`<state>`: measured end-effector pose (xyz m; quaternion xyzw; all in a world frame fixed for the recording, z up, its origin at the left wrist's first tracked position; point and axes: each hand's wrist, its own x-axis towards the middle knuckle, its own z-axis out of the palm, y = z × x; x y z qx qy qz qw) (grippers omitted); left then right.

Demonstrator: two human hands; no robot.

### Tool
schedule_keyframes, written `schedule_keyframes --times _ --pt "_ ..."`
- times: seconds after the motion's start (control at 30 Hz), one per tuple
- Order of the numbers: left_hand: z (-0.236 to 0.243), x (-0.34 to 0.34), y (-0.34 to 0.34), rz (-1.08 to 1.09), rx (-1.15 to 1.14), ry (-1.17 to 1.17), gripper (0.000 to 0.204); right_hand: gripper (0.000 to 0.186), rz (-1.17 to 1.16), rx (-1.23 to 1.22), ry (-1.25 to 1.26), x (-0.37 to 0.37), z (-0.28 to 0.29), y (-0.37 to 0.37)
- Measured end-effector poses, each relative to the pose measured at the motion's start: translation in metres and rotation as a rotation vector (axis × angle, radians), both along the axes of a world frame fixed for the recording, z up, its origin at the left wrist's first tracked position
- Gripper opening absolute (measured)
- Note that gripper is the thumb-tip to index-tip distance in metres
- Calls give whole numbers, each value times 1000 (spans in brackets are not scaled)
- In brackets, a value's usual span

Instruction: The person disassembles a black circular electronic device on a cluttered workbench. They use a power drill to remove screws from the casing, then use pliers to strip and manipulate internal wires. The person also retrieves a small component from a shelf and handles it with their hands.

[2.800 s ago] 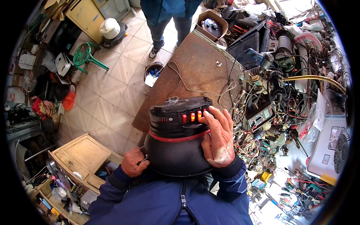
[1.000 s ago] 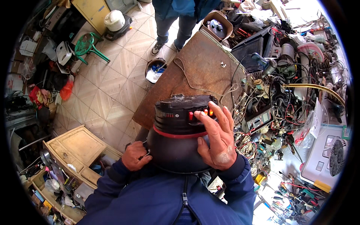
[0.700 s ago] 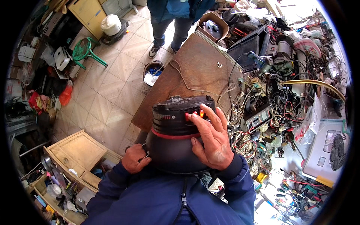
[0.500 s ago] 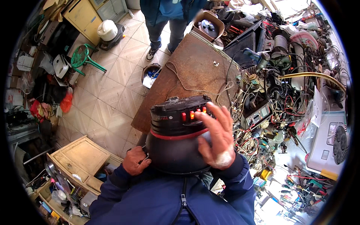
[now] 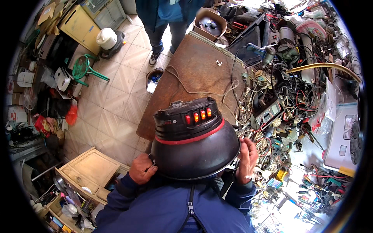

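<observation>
A black, bowl-shaped appliance [image 5: 194, 159] with a red band round it is held tilted in front of my body, over the near edge of the brown tabletop [image 5: 202, 62]. On its black top part sits a row of several red rocker switches [image 5: 202, 115], most of them glowing. My left hand [image 5: 142, 168] is closed at the left side of the appliance, gripping what looks like a small metal clip or handle. My right hand [image 5: 246, 160] is at the right rim, its fingers curled against the edge; part of that grip is hidden.
A thin cord [image 5: 194, 91] lies across the tabletop. Tangled wires and parts fill the right side, with a multimeter [image 5: 268, 115] among them. A person [image 5: 169, 23] stands beyond the table. A green stool [image 5: 82, 69] and a wooden cabinet [image 5: 91, 167] are at left.
My right hand has left the switches and dropped to the right rim of the appliance. More switches are now in plain sight. My left hand keeps its hold.
</observation>
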<state>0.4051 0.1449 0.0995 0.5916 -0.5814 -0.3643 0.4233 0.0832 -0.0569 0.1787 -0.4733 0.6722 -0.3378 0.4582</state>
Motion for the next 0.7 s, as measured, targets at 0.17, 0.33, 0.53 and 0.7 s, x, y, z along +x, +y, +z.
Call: schedule_keyframes --times 0.17,0.33,0.53,0.7 --pt "4 -1 -7 -46 12 26 44 34 9 241 -441 1 3 1" --pt "6 -3 -18 -103 -4 -3 35 19 -40 188 -616 13 9 -17" --pt "33 16 -60 -81 -13 -78 29 13 -5 175 -626 23 9 -63" --pt "2 41 -105 -106 -273 -342 32 33 190 49 -910 18 -50 -94"
